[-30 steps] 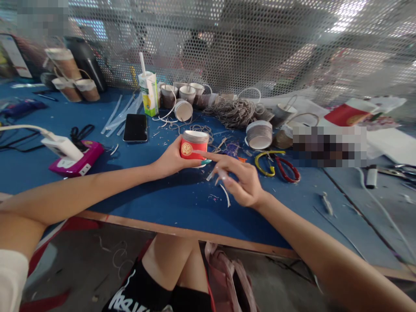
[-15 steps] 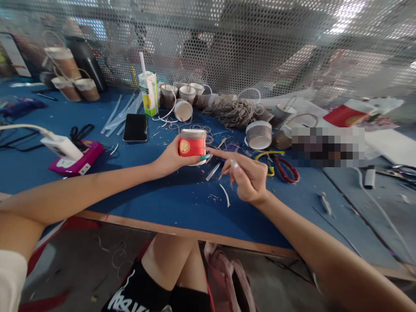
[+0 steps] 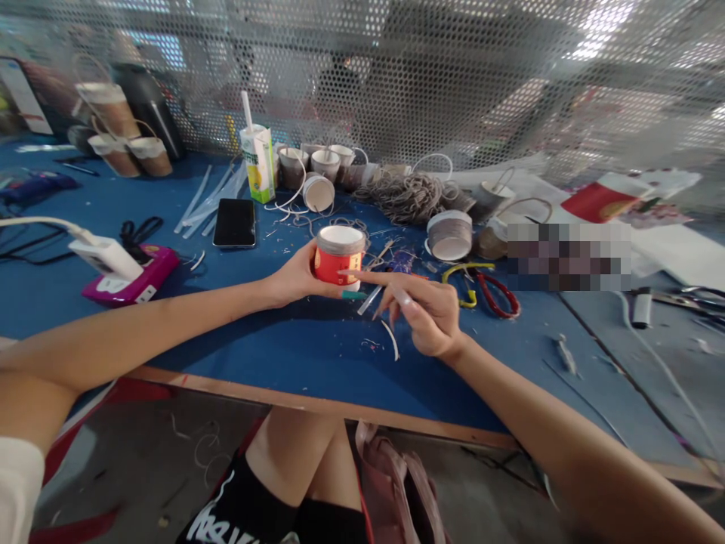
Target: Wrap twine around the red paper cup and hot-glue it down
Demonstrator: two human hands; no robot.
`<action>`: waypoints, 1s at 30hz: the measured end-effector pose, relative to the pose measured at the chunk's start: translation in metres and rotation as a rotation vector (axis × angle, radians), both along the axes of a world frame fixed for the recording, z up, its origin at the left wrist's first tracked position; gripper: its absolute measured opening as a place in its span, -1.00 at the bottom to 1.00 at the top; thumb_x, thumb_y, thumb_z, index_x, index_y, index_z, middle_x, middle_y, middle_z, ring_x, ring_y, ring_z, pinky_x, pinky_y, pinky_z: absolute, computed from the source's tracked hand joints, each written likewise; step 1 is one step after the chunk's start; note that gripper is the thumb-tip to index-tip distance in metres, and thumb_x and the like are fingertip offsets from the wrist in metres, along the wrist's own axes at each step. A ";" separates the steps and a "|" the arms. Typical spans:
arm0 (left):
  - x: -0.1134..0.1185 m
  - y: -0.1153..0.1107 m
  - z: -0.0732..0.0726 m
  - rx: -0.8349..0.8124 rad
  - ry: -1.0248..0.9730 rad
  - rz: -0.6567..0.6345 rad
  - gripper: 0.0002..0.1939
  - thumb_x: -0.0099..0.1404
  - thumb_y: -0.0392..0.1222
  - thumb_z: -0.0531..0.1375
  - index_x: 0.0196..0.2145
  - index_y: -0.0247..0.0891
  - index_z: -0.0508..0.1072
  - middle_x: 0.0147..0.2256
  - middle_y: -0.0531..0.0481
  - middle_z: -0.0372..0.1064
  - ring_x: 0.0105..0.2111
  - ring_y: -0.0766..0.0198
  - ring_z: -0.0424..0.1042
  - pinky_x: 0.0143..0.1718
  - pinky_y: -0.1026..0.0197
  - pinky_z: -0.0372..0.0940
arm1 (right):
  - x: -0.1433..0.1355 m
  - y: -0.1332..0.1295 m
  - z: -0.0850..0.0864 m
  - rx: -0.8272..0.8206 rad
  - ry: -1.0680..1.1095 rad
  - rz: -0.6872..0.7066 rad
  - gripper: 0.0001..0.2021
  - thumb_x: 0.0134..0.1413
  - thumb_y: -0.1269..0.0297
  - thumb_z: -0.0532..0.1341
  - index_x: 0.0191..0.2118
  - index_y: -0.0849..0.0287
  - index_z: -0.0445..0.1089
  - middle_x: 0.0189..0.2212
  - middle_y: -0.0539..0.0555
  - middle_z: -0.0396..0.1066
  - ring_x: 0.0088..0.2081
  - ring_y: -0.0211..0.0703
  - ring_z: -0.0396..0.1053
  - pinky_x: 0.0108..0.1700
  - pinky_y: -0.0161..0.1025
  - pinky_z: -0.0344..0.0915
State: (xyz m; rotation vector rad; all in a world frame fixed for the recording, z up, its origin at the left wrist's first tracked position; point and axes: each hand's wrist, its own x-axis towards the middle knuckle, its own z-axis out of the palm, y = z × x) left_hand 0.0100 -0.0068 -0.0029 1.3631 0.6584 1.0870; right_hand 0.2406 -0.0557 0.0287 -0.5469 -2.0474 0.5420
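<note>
Left hand (image 3: 297, 278) wrapped round a small red paper cup (image 3: 338, 261) with a grey band at its rim, fingers curled and pressed against the cup's side, cup tilted with its white inside turned toward the camera, raised just above the blue table (image 3: 317, 355) near the middle of the scene. Right hand (image 3: 427, 313) immediately right of the cup, forefinger stretched out and touching the cup's lower right side, remaining fingers loosely bent and slightly spread, long pale nails visible. Thin white strips (image 3: 390, 338) scattered on the table beneath the right hand. Farther right, scissors with yellow and red handles (image 3: 481, 287). Beyond them, a grey-banded cup lying on its side (image 3: 450, 236) and a heap of twine loops (image 3: 405, 195). Far centre, a row of more paper cups (image 3: 317, 165) beside a drink carton with a straw (image 3: 257, 162). Left of the held cup, a black phone lying flat (image 3: 234, 223); at far left, a pink box (image 3: 136, 276) carrying a white device with a cable. Perforated metal screen (image 3: 396, 68) along the table's far edge.
</note>
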 end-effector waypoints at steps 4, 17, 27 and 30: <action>-0.001 0.001 0.001 -0.019 -0.073 -0.013 -0.19 -0.22 -0.22 0.60 0.03 -0.18 0.48 0.06 -0.17 0.58 0.15 -0.14 0.51 0.19 -0.18 0.40 | 0.001 0.002 -0.005 -0.014 0.300 -0.182 -0.78 0.43 0.13 0.15 -0.26 0.06 0.42 -0.03 0.11 0.67 -0.62 -0.32 0.35 -0.55 -0.24 0.42; 0.001 0.000 0.007 -0.069 -0.087 0.010 -0.38 -0.15 -0.16 0.58 -0.13 -0.22 0.48 -0.16 -0.08 0.58 -0.05 0.01 0.57 0.14 -0.15 0.42 | 0.011 0.018 0.008 -0.105 -0.124 -0.459 -0.65 0.29 -0.13 0.20 -0.15 0.05 0.23 -0.12 0.19 0.51 -0.38 -0.12 0.46 -0.42 -0.15 0.46; 0.000 0.014 -0.003 -0.037 -0.191 0.208 -0.31 -0.22 -0.25 0.50 -0.09 -0.15 0.42 -0.25 0.04 0.47 -0.16 0.13 0.49 0.04 -0.05 0.44 | 0.035 0.040 0.023 -0.275 -0.955 -0.744 -0.54 -0.22 0.26 0.38 -0.14 0.19 0.28 -0.20 0.27 0.39 -0.06 0.35 0.43 -0.12 0.15 0.47; 0.000 0.014 -0.002 -0.082 -0.210 0.199 -0.35 -0.24 -0.25 0.48 -0.13 -0.18 0.42 -0.24 0.01 0.49 -0.15 0.11 0.51 0.05 -0.07 0.45 | 0.024 0.033 0.016 -0.203 -0.994 -0.856 -0.63 -0.11 0.35 0.33 -0.13 0.30 0.34 -0.13 0.44 0.39 0.05 0.51 0.38 -0.08 0.21 0.44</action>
